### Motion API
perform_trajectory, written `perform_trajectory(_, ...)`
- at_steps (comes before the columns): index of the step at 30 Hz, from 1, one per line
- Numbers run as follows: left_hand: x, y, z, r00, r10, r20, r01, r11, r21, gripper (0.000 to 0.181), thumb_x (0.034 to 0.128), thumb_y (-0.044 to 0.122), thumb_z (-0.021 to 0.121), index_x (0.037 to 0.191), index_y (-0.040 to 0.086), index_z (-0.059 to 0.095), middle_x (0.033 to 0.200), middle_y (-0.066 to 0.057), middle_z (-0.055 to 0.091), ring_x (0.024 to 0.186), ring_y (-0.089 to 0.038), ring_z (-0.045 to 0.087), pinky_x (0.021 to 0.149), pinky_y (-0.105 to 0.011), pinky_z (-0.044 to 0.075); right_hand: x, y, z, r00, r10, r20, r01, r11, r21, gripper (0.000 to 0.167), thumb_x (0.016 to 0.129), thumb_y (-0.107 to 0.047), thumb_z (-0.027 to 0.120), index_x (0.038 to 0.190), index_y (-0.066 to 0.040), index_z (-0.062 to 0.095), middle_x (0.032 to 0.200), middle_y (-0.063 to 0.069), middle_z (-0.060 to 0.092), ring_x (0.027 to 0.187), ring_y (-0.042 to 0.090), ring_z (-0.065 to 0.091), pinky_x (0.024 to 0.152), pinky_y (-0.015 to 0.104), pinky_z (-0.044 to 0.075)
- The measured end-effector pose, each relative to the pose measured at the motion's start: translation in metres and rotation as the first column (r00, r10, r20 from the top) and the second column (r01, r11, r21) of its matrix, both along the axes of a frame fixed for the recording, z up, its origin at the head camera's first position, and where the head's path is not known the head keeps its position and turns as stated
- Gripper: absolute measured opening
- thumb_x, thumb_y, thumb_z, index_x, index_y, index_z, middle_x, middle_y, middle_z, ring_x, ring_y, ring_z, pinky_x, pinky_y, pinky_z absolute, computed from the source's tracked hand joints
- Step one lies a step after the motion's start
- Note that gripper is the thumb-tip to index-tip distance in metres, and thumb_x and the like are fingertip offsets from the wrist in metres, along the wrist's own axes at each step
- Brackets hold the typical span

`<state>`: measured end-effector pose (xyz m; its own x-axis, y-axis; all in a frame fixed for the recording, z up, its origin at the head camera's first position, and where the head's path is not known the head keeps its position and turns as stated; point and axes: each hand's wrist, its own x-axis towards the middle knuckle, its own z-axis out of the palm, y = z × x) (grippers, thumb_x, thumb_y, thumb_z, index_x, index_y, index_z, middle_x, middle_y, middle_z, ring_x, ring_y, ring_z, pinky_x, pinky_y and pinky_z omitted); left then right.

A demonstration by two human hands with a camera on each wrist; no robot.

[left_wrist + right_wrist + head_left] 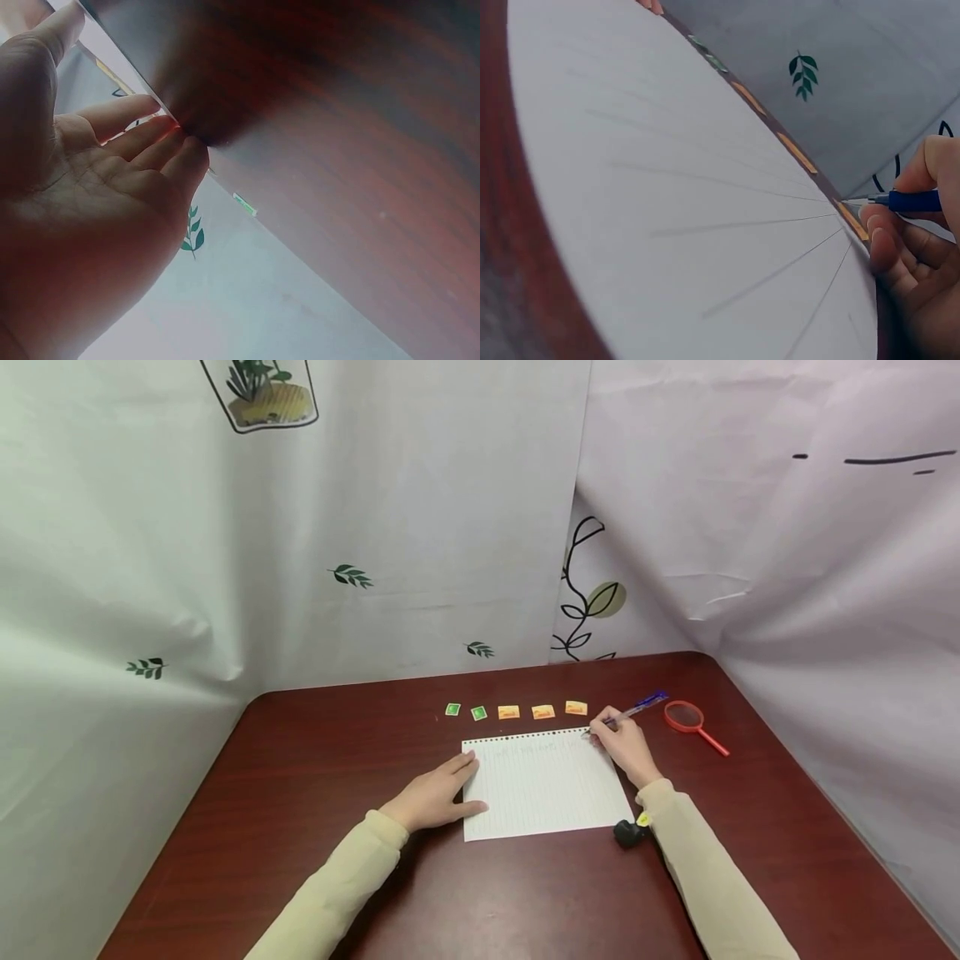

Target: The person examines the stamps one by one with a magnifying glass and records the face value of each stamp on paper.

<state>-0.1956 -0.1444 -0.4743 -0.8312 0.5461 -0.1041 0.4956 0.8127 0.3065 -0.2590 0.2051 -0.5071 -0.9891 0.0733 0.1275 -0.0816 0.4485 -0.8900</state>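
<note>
A sheet of lined paper [543,793] with a row of punched holes along its far edge lies on the table. My left hand [438,792] rests flat on its left edge, fingers fairly straight and thumb spread; the left wrist view shows this hand's palm side [112,172]. My right hand [624,745] pinches a blue pen [651,700], its tip at the sheet's upper right. Thumb and fingers close around the pen [915,200] in the right wrist view. Faint writing runs along the top of the sheet, too small to read.
Beyond the sheet, two small green cards [478,713] and three orange cards [543,712] form a row. A red magnifying glass [684,717] lies right of my right hand. A dark rounded object [628,834] sits beside my right sleeve. White patterned cloth [420,527] hangs behind the brown table [300,760].
</note>
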Motion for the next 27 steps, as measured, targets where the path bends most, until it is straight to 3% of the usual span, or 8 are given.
perform_trajectory(9, -0.001, 0.000, 0.000, 1.000, -0.010, -0.006, 0.010, 1.000, 0.008, 0.080, 0.0948, 0.049, 0.067, 0.153, 0.001, 0.040, 0.160, -0.014, 0.035, 0.147, -0.028, 0.034, 0.111, -0.044, 0.040, -0.001, 0.000, -0.002, 0.999, 0.034, 0.012, -0.032, 0.986, -0.166, 0.021, 0.100, -0.018, 0.062, 0.107, 0.001, 0.065, 0.095, 0.016, 0.070, 0.078, 0.014, 0.065, 0.070, 0.021, 0.056)
perform_trajectory(15, 0.000, -0.001, 0.000, 1.000, 0.006, 0.004, -0.006, 1.000, 0.019, 0.082, 0.0942, 0.051, 0.067, 0.153, 0.001, 0.040, 0.161, -0.014, 0.034, 0.147, -0.028, 0.035, 0.110, -0.045, 0.041, -0.004, 0.002, 0.001, 0.994, 0.105, -0.001, -0.103, 0.972, -0.211, 0.026, 0.101, -0.017, 0.063, 0.116, 0.004, 0.065, 0.103, 0.019, 0.071, 0.086, 0.013, 0.067, 0.076, 0.021, 0.057)
perform_trajectory(21, 0.001, -0.002, 0.001, 1.000, 0.019, 0.007, -0.019, 0.999, 0.029, 0.082, 0.0939, 0.049, 0.067, 0.154, 0.001, 0.039, 0.161, -0.013, 0.034, 0.147, -0.028, 0.035, 0.110, -0.045, 0.041, -0.005, 0.012, 0.003, 0.986, 0.163, -0.041, -0.167, 0.971, -0.172, 0.030, 0.100, -0.023, 0.067, 0.121, -0.002, 0.066, 0.108, 0.019, 0.071, 0.091, 0.015, 0.067, 0.080, 0.020, 0.054)
perform_trajectory(27, 0.001, -0.001, -0.002, 1.000, 0.002, -0.003, -0.002, 1.000, 0.016, 0.080, 0.0944, 0.049, 0.067, 0.153, 0.001, 0.041, 0.160, -0.014, 0.035, 0.146, -0.028, 0.036, 0.109, -0.045, 0.042, 0.005, 0.029, 0.004, 0.985, 0.157, -0.071, -0.159, 0.987, -0.025, 0.034, 0.099, -0.032, 0.066, 0.125, -0.011, 0.068, 0.115, 0.013, 0.070, 0.102, 0.019, 0.065, 0.086, 0.024, 0.050)
